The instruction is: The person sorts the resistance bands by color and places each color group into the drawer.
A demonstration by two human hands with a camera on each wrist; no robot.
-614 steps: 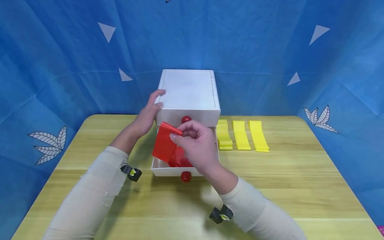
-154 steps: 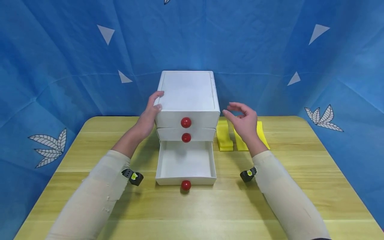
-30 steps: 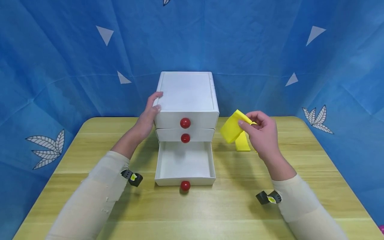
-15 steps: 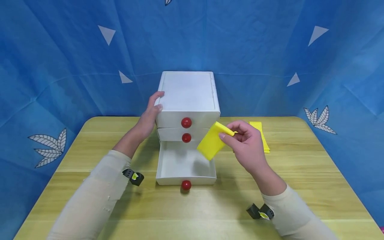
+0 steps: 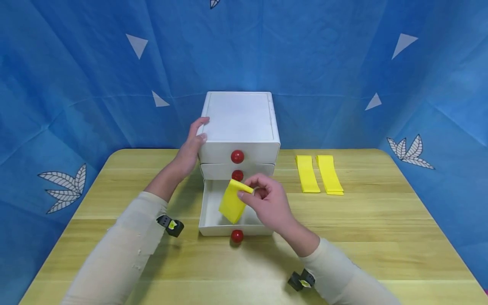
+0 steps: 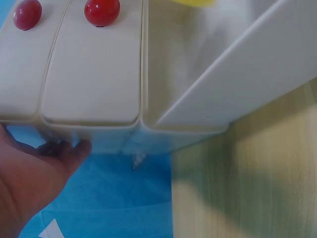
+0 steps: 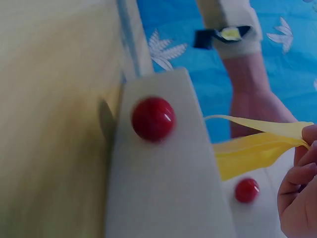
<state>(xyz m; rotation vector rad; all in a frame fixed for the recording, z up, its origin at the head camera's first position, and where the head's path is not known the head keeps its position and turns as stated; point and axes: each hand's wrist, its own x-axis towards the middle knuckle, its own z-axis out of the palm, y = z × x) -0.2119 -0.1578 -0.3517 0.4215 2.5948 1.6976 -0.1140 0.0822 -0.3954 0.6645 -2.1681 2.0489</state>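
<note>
A white three-drawer box stands at the back of the table, its bottom drawer pulled out. My left hand rests against the box's left side, fingertips over the top edge; the left wrist view shows that hand beside the drawer fronts. Thumb and fingers of my right hand pinch a folded yellow strip, which hangs over the pulled-out drawer. From the right wrist view, the strip droops loosely behind the drawer's front. Whether it touches the drawer floor, I cannot tell.
Two more folded yellow strips lie side by side on the wooden table, right of the box. Red ball knobs stick out from the drawer fronts. A blue curtain hangs behind the table.
Over the last second my right hand has carried the yellow strip leftward and down over the bottom drawer. My left hand stays put. Much earlier, a red piece was held above a different opened drawer.
</note>
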